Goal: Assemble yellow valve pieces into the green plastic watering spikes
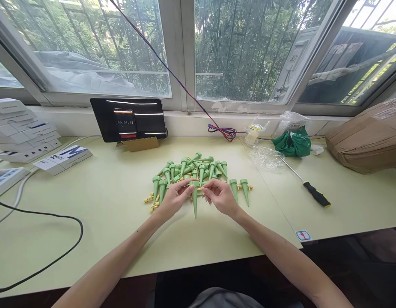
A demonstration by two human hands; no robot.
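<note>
My left hand [177, 196] is closed on a green plastic plant watering spike [195, 200], its wide cap at the top and its point downward. Close by on the right, my right hand [219, 196] pinches a small yellow valve piece [200, 189] at the side of the spike's cap; the fingers hide part of it. Behind both hands lies a heap of similar green spikes [201, 167]. Two more spikes [244, 190] lie to the right of my right hand, with yellow pieces [250, 188] beside them. Further yellow pieces [153, 206] lie left of my left hand.
A dark screen [130, 122] on a cardboard stand reflects a timer. At left are stacked white boxes [21, 128] and a black cable [78, 231]. To the right lie a screwdriver [316, 194], a green bag [292, 143] and a brown parcel [366, 137].
</note>
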